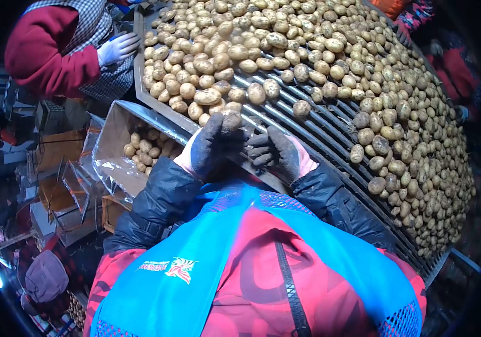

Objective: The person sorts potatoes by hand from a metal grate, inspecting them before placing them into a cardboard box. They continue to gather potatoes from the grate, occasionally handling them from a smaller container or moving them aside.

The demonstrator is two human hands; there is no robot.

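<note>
My left hand [213,145], in a dark, dirty glove, is at the near edge of the slatted sorting table [280,115]. Its fingers curl beside a potato [231,121]; whether they grip it is unclear. To its right, my right hand [276,153], gloved too, has its fingers bent inward over the table edge, and what they hold, if anything, is hidden. Many potatoes [330,45] cover the table beyond both hands. A lined box [116,132] stands left of my left hand, with potatoes [149,147] inside.
At the upper left a person in a red sleeve [55,56] rests a gloved hand [118,48] by the table's rim. Other people's sleeves [457,70] show at the upper right. Cardboard boxes [60,149] stand at the left, and another person [46,275] is at the lower left.
</note>
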